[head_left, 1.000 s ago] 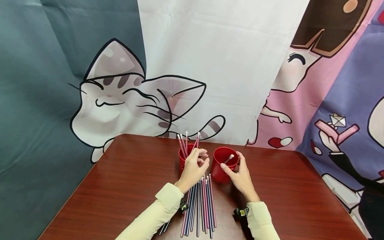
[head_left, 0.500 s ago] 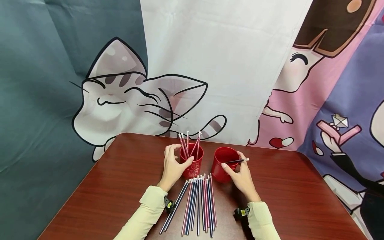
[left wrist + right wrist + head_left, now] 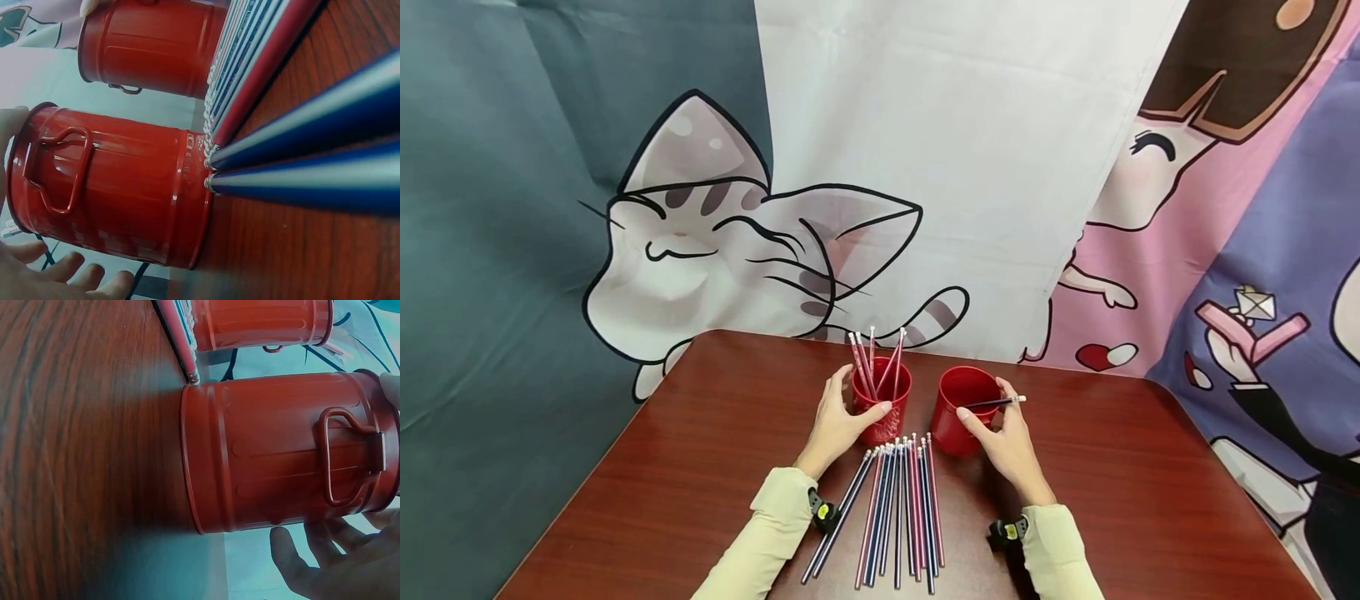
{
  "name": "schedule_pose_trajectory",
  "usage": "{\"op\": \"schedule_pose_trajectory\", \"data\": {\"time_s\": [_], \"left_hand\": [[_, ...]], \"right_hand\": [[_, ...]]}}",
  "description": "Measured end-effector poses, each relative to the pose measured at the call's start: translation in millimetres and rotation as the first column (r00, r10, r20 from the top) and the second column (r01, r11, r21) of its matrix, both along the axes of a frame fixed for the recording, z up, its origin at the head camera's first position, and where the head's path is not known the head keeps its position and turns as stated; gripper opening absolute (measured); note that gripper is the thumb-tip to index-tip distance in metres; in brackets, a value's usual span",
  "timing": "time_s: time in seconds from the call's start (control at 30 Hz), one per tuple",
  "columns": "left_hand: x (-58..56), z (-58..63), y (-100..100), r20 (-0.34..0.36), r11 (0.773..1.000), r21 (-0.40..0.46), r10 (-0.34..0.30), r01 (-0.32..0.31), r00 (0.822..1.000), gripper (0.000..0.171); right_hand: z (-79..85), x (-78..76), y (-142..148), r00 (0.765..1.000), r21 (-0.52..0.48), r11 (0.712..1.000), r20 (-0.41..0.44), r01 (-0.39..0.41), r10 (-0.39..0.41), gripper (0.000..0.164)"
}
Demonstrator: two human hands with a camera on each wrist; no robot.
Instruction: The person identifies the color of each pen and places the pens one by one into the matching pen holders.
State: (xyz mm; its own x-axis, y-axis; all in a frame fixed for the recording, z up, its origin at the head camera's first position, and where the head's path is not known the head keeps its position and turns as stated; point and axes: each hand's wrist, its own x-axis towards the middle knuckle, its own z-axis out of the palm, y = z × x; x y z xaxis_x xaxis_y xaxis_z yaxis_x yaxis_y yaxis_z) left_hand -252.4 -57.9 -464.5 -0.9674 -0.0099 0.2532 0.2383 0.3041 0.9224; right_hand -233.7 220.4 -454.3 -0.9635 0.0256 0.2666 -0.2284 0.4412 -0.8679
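Two red metal pencil cups shaped like small buckets stand side by side on the table. My left hand (image 3: 837, 423) is round the left cup (image 3: 886, 423), thumb at its near rim and fingers behind. Pink pencils (image 3: 862, 371) stand fanned out in that cup. On the right cup (image 3: 953, 429), my right hand (image 3: 1009, 446) holds the rim with thumb in front and fingers on its far right side. A dark pencil (image 3: 992, 403) leans out of this cup over the rim, eraser end to the right. The right wrist view shows the wire side handle (image 3: 331, 456).
Several blue and pink pencils (image 3: 898, 508) lie in a row on the brown table (image 3: 700, 467), eraser ends towards the cups. Two blue pencils (image 3: 842, 517) lie slanted beside my left wrist. A printed cloth (image 3: 955, 167) hangs behind the table.
My left hand has moved from between the cups round to the left cup's left side, and holds it. The dark pencil has tipped to the right across the right cup's rim.
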Motion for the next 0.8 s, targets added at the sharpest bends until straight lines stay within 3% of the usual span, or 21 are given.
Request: {"op": "schedule_pose_trajectory", "data": {"time_s": [0.13,0.3,0.53,0.63,0.8], "left_hand": [[1.7,1.2,-3,0.018,0.996,0.044,-0.072,0.072,0.997,0.084],[13.8,19.2,-4,0.041,0.983,0.097,-0.159,0.154,0.986,0.083],[21.5,34.1,1,0.061,0.971,0.139,-0.204,0.194,0.977,0.082],[21.3,36.0,1,0.076,0.965,0.168,-0.217,0.202,0.973,0.081],[9.2,16.9,3,0.063,0.965,0.195,-0.189,0.174,0.98,0.081]], "right_hand": [[-1.8,-0.8,-2,1.0,0.0,1.0,-0.002,-0.005,0.005,0.078],[-2.9,-1.5,-2,1.0,0.003,1.0,0.001,-0.013,0.013,0.08],[3.3,2.8,3,0.995,0.0,0.999,0.09,-0.032,0.032,0.099],[4.9,6.7,6,0.99,0.063,0.998,0.138,0.003,-0.012,0.091],[9.7,21.1,7,0.95,0.211,0.977,0.294,0.039,-0.101,0.089]]}}
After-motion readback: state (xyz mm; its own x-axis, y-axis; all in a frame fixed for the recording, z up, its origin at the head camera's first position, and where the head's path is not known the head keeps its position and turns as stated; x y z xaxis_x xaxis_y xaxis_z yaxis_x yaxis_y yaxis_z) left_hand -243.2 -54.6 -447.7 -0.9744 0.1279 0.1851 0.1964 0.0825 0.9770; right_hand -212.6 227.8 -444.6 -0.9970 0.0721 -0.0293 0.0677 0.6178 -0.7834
